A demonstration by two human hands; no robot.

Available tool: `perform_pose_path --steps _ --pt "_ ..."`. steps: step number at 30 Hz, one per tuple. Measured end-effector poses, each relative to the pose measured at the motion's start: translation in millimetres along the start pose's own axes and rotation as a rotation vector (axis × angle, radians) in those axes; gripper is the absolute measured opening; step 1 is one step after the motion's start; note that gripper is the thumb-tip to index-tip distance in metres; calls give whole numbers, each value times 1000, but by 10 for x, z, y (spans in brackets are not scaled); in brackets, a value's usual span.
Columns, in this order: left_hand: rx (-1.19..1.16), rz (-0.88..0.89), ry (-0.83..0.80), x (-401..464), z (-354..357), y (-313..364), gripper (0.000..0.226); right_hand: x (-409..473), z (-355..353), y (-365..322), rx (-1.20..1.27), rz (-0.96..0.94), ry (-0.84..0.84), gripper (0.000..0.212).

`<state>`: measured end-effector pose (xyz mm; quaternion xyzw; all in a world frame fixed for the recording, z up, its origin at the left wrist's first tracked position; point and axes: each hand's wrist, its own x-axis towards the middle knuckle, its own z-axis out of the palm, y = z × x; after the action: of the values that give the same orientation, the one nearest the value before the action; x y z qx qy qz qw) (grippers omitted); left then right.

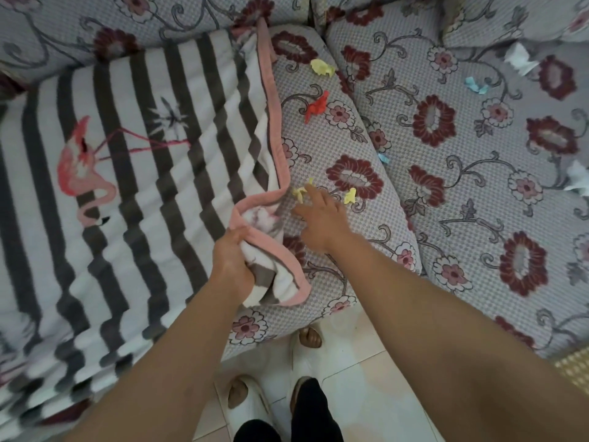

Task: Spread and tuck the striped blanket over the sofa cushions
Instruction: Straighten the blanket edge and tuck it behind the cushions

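Left hand [230,262]: fingers curled tight round the bunched, pink-edged corner of the striped blanket [127,173]. Right hand [320,218]: fingers loosely spread, touching the sofa cushion [344,148] by yellow paper scraps [301,192]. Blanket is spread left of that cushion.

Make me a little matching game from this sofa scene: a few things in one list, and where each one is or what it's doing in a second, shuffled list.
Things:
1. left hand
2. right hand
3. red paper scrap
4. flamingo picture

Places or states:
A. lies on the bare floral cushion, far from both hands
B. grips the pink-edged corner of the striped blanket
C. woven into the blanket's striped part
D. fingers spread, reaching toward the yellow paper scraps

Pairs: 1-B, 2-D, 3-A, 4-C
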<state>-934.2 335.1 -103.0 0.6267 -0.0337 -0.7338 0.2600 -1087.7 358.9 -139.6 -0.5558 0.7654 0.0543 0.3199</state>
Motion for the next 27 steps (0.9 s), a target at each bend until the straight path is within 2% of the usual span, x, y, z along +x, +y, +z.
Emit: perform_pose_path --steps 4,8,11,13,14,16,18,19,20,21,23,25,27 --pt "87 32 -48 3 -12 7 16 168 -24 -57 -49 -14 12 72" --pt "186 93 -237 -80 44 -57 30 194 -135 147 -113 110 60 69" --pt "196 4 -208 -114 90 -131 29 96 -265 324 -141 207 51 57" --pt "236 -24 -167 -113 108 -186 24 -26 -277 370 -102 146 86 53" --pt "250 -38 -161 -125 113 -208 24 -112 -264 359 -15 78 98 53" --pt "241 -53 -158 -151 115 -241 30 -336 -216 257 352 -35 0 59" --pt "198 -71 -169 -154 104 -269 38 -597 -156 124 890 -17 -269 75" --pt "177 -93 -170 -157 99 -290 41 -717 -98 81 1077 38 -386 85" --pt "154 -110 -167 -163 104 -305 42 -811 -15 54 1149 79 -449 89" --pt "129 -119 -164 -195 120 -328 40 -906 69 34 1132 99 -467 85" --pt "104 -118 -193 -296 186 -379 31 -1056 215 42 1087 128 -435 59" --pt "265 -69 -249 -348 216 -425 26 -1170 268 130 1052 181 -375 32" --pt "456 7 -384 -398 165 -498 34 -1332 327 325 914 226 -353 23"
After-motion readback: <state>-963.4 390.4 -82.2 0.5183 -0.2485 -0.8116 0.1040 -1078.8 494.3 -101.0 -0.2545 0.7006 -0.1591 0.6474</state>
